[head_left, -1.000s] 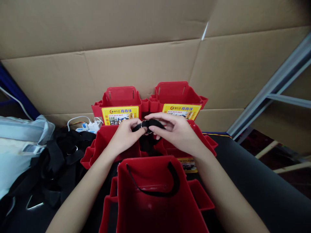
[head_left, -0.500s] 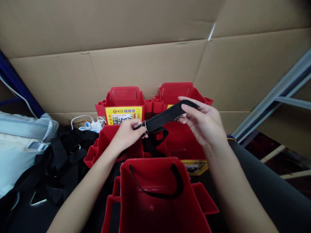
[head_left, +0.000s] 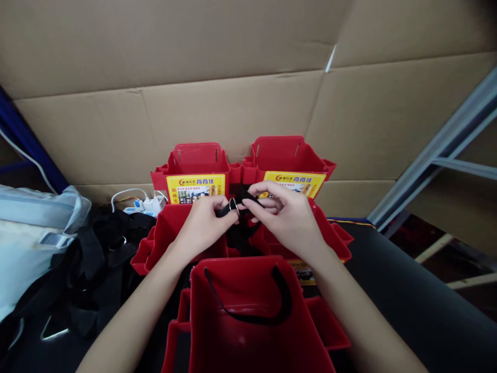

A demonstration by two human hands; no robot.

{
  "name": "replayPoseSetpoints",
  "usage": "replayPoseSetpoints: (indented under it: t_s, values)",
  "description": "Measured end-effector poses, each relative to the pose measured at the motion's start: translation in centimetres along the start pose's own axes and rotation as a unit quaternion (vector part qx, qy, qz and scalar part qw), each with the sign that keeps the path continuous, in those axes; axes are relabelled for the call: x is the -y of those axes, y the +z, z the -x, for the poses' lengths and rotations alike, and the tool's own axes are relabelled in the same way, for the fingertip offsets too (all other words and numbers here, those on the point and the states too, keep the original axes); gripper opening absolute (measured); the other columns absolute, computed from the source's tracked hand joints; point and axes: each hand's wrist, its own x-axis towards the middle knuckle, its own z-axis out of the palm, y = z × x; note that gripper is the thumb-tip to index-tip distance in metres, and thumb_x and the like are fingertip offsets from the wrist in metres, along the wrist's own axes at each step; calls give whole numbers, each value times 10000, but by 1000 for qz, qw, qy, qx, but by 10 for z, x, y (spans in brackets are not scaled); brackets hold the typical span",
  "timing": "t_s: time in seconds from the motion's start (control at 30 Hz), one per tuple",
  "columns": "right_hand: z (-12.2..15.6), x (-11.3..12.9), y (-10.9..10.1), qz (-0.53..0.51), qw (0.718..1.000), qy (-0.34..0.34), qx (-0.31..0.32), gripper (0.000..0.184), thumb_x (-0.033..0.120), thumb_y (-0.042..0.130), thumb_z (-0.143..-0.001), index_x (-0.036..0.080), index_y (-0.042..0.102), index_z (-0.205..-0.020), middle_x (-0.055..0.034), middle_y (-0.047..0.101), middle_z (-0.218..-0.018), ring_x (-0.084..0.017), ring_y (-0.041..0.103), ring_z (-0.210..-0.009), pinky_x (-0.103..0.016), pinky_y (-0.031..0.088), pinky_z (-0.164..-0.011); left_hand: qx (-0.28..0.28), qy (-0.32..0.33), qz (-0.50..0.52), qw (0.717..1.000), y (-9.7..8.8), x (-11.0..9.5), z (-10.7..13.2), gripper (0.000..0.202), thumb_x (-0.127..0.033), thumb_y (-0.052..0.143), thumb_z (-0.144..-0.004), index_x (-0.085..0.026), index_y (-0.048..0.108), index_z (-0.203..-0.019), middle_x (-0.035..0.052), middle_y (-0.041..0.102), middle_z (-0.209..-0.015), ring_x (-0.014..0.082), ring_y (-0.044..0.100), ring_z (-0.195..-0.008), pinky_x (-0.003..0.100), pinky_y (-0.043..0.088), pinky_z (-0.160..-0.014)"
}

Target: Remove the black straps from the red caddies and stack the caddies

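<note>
Between left hand [head_left: 204,225] and right hand [head_left: 289,220], black strap [head_left: 229,208] pinched

Red bins [head_left: 248,316] with yellow labels [head_left: 196,187], a black strap [head_left: 244,196], brown cardboard [head_left: 233,109].

I'm looking at a packing workshop or storeroom: cardboard sheets [head_left: 233,103] behind, labelled red plastic bins [head_left: 198,168] in rows, metal shelving [head_left: 438,150] alongside.

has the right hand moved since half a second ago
Yes: the right hand swung down-left, uncovering the right bin's yellow label, back to the left hand on the black strap.
</note>
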Motion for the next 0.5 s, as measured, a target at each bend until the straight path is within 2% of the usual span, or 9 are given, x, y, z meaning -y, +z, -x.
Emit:
replayPoseSetpoints:
  t_s: [0.07, 0.23, 0.37, 0.5]
  values:
    - [0, 1, -1, -39, 999, 13, -16, 136, 251, 602, -766, 194, 516, -854, 0, 585, -734, -127, 633, -602, -180, 512, -453, -6, -8, -10, 1000, 0, 0, -1, 198, -239, 550, -709, -160, 454, -554, -8, 587, -577, 111, 515, -549, 220, 359, -529]
    - [3, 8, -4, -43, 997, 29, 53, 106, 246, 569, -792, 217, 494, -861, 5, 566, -736, -121, 630, -580, -187, 531, -454, -4, -13, 9, 1000, 2, 3, -5, 206, -227, 566, -699, -166, 453, -538, -14, 598, -551, 109, 535, -525, 203, 347, -479]
    - [3, 7, -3, -29, 999, 5, 23, 114, 265, 556, -796, 224, 482, -872, -15, 530, -860, -126, 633, -618, -200, 537, -448, 29, -30, 77, 996, 5, 5, -5, 239, -243, 563, -705, -171, 437, -515, -2, 608, -542, 103, 528, -487, 196, 344, -445]
    - [3, 8, -1, 49, 997, -52, 15, 74, 232, 518, -814, 218, 482, -876, -14, 538, -844, -120, 617, -628, -211, 523, -494, 65, -43, 114, 990, 7, 6, -5, 162, -197, 550, -688, -161, 485, -544, 7, 620, -577, 109, 550, -528, 196, 364, -468]
